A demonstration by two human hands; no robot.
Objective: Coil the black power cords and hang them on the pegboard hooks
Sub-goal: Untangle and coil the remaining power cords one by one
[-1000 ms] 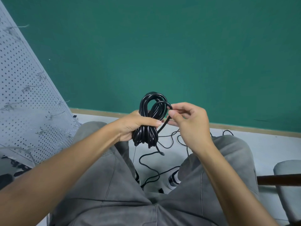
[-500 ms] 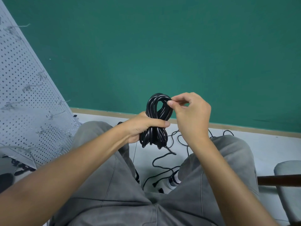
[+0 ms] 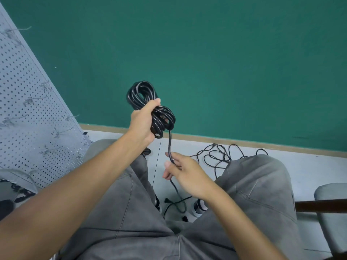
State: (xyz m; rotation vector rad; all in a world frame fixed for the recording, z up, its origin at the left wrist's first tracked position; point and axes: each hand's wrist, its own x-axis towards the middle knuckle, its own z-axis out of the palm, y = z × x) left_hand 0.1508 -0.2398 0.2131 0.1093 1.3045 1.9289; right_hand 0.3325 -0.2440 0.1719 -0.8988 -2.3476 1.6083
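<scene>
While the left hand (image 3: 143,121) grips the coiled black cord (image 3: 150,107) raised before the green wall (image 3: 225,62), the right hand (image 3: 185,170) pinches its hanging tail (image 3: 170,145) in curled fingers; pegboard (image 3: 28,109) stands left.

A plain workroom or storage corner — not a home. A grey perforated pegboard (image 3: 28,102) fitted with wire hooks (image 3: 72,116) leans at the left against a bare green wall (image 3: 225,62) with a wooden skirting strip (image 3: 225,140). Loose black cords (image 3: 216,156) sprawl over the pale floor (image 3: 309,166) — a padded grey seat (image 3: 332,192) shows at the right edge.
</scene>
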